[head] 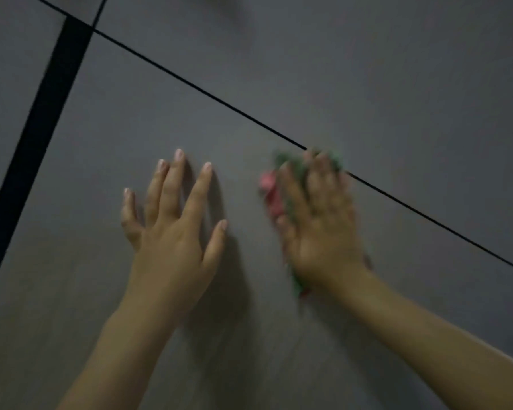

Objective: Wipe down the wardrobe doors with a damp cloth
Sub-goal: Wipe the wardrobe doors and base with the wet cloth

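Observation:
A grey wardrobe door (137, 119) fills the head view. My left hand (172, 229) lies flat on it with fingers spread and straight, holding nothing. To its right, my right hand (320, 226) presses a green and pink cloth (271, 193) flat against the door with straight fingers; the hand is blurred. Most of the cloth is hidden under the palm, with pink showing at the left and green at the fingertips and wrist. The fingertips reach a thin dark gap (208, 94) between door panels.
A wide black strip (33, 137) runs down the left side between doors. A second grey panel (397, 69) lies beyond the thin gap at the upper right. A soft shadow falls at the top middle.

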A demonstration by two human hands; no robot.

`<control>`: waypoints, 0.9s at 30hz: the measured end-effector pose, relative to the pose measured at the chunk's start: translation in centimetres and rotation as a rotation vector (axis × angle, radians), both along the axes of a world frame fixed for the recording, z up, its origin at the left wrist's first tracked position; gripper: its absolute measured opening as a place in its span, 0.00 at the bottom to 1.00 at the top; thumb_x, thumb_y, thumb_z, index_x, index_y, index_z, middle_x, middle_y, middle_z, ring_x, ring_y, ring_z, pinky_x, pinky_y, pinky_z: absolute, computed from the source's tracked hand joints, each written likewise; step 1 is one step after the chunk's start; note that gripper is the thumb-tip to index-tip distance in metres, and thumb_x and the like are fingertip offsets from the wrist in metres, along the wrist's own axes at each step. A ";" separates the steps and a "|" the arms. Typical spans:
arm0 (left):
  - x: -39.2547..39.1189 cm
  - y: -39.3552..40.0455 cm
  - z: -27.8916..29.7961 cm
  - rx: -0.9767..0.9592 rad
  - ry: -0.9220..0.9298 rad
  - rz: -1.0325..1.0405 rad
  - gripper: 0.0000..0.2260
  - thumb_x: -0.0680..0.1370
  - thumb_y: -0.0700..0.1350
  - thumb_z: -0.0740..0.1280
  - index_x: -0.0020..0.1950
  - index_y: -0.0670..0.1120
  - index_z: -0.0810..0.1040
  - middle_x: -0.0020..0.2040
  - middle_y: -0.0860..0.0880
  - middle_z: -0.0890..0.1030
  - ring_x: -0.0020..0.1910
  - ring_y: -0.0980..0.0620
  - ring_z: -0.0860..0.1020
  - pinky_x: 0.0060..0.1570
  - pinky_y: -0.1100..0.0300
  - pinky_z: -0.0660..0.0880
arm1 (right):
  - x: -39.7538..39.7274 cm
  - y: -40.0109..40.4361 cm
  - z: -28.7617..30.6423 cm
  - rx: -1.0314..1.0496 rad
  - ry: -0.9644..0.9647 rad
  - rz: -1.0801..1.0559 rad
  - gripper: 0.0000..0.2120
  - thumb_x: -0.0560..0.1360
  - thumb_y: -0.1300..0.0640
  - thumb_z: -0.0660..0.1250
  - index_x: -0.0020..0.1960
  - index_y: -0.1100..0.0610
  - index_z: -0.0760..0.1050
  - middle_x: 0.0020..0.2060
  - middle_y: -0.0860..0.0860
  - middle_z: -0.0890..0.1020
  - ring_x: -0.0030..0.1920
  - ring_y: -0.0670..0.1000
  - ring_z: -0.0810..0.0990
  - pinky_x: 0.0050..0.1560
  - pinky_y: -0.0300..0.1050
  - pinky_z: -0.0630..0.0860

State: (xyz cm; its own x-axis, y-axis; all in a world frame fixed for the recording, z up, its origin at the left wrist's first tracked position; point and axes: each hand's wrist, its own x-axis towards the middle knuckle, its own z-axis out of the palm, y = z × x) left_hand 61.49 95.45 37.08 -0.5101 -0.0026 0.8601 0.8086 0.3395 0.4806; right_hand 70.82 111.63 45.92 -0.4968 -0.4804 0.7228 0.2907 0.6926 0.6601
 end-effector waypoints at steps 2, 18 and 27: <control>0.4 0.7 0.8 0.024 0.014 0.003 0.30 0.76 0.57 0.53 0.77 0.50 0.59 0.78 0.44 0.53 0.76 0.48 0.49 0.71 0.44 0.43 | 1.5 0.7 -2.8 0.126 -0.181 -0.014 0.25 0.80 0.48 0.54 0.74 0.56 0.62 0.73 0.58 0.61 0.75 0.57 0.57 0.75 0.55 0.52; 4.1 4.1 5.9 -0.178 0.044 0.057 0.42 0.73 0.69 0.53 0.78 0.46 0.47 0.78 0.40 0.44 0.76 0.38 0.41 0.72 0.39 0.41 | 7.2 6.6 -1.9 -0.054 -0.049 -0.056 0.25 0.81 0.47 0.50 0.75 0.55 0.57 0.74 0.58 0.59 0.76 0.57 0.53 0.75 0.53 0.50; 5.0 5.6 6.3 -0.093 -0.002 0.033 0.46 0.71 0.70 0.59 0.78 0.42 0.49 0.77 0.37 0.44 0.75 0.36 0.41 0.71 0.40 0.38 | 6.5 5.4 -3.0 -0.353 0.340 -0.139 0.26 0.81 0.49 0.50 0.75 0.59 0.57 0.74 0.63 0.59 0.75 0.61 0.53 0.75 0.58 0.48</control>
